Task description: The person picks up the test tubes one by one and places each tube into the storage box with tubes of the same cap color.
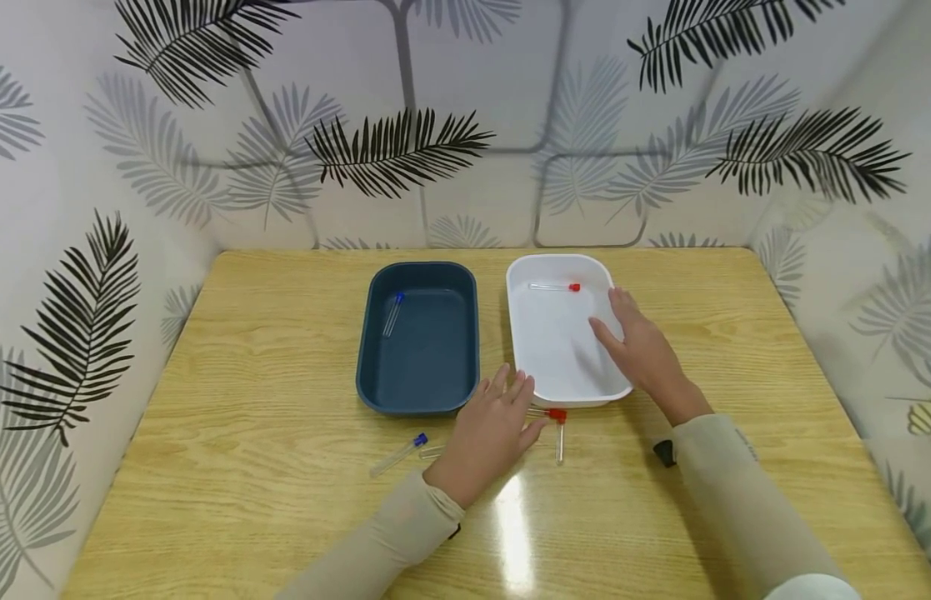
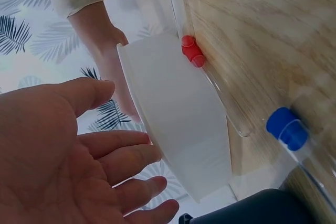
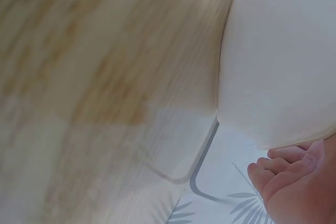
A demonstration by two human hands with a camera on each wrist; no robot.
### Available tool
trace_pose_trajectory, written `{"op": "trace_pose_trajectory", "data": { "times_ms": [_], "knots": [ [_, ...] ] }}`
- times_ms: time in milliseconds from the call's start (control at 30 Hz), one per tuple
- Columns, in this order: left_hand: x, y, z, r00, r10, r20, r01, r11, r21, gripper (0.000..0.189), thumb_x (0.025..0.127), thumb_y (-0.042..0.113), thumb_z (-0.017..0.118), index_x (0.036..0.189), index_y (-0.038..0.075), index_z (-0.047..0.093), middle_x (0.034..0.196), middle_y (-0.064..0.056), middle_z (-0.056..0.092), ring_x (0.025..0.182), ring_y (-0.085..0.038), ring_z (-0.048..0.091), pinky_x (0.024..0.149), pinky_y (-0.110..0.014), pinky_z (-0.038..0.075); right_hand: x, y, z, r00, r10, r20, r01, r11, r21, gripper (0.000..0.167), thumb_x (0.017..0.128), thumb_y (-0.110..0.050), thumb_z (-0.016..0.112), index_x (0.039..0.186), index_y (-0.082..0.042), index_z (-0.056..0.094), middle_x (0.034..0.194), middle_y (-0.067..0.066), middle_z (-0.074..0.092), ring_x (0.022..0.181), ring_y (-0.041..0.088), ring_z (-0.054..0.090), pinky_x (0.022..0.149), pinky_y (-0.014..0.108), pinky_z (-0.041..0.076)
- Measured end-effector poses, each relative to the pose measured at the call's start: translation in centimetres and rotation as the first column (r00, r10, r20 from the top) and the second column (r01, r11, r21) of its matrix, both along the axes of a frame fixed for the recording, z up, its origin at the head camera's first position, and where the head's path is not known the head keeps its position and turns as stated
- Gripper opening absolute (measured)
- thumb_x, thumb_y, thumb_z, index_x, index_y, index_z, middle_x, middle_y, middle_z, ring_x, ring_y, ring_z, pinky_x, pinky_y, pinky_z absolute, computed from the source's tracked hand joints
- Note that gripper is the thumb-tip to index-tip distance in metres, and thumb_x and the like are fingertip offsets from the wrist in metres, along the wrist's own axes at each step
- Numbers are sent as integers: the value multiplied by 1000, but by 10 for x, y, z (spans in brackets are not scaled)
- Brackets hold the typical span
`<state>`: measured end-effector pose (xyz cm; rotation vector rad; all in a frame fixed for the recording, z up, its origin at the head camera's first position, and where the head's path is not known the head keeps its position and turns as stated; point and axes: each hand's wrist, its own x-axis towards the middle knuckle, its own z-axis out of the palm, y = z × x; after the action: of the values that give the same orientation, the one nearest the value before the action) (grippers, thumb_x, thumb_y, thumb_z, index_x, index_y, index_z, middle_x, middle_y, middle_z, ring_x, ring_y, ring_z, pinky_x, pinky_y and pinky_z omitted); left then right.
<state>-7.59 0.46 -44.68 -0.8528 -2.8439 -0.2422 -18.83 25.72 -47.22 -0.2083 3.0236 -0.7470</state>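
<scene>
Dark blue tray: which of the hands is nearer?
Left. The left hand is by the near right corner of the dark blue tray; the right hand is at the right edge of the white tray.

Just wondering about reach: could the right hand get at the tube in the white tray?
Probably yes: the right hand is right by the white tray, and nothing covers the tube.

My left hand (image 1: 488, 432) is nearer, its fingers (image 2: 131, 163) extended, and my right hand (image 1: 648, 350) farther off to the right, thumb (image 1: 606, 337) spread.
</scene>
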Motion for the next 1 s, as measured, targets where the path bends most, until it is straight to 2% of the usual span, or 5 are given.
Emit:
{"op": "trace_pose_trajectory", "data": {
  "times_ms": [233, 500, 633, 833, 1000],
  "knots": [
    [-3, -1, 2, 1000, -24, 5, 24, 999, 30, 61, 94, 47, 47, 136, 2, 45, 138, -13, 46, 132, -28, 35, 100, -44, 37, 7, 7, 6, 993, -22, -113, 19, 999, -34, 69, 95, -51, 39, 148, -8, 25, 150, 14, 24, 136, 33, 24, 105, 51, 24],
    [-20, -4, -5, 999, 15, -29, -14, 999, 41, 86, 90, 64, 36, 147, 2, 22, 152, -18, 17, 140, -30, 10, 107, -51, 22, 32, 19, 27, 894, -54, -446, 7, 994, -106, 32, 95, -21, 52, 119, -3, 62, 120, 19, 59, 85, 37, 64, 74, 50, 49],
    [-32, -9, -7, 997, 29, 68, -32, 998, 52, 95, 85, 72, 32, 149, 5, 8, 154, -14, 2, 140, -27, -3, 108, -53, 13, 48, 27, 36, 870, -40, -492, -9, 995, -98, 29, 94, -18, 54, 115, -1, 64, 110, 16, 65, 92, 33, 63, 78, 49, 49],
    [-50, -17, -6, 989, 63, 133, -68, 997, 29, 105, 79, 80, 28, 150, 7, 2, 154, -8, -10, 139, -24, -15, 109, -53, 10, 72, 39, 40, 865, 17, -501, -61, 996, -71, 27, 92, -12, 56, 115, -1, 64, 107, 15, 65, 96, 30, 61, 80, 47, 48],
    [-57, -15, -5, 983, 34, 180, -41, 999, 34, 108, 77, 81, 31, 150, 8, 1, 155, -10, -7, 138, -27, -17, 108, -55, 9, 93, 40, 35, 902, 62, -428, -95, 994, -57, 25, 90, -9, 59, 114, -2, 65, 104, 11, 66, 92, 25, 62, 75, 45, 50]
  ]
}}
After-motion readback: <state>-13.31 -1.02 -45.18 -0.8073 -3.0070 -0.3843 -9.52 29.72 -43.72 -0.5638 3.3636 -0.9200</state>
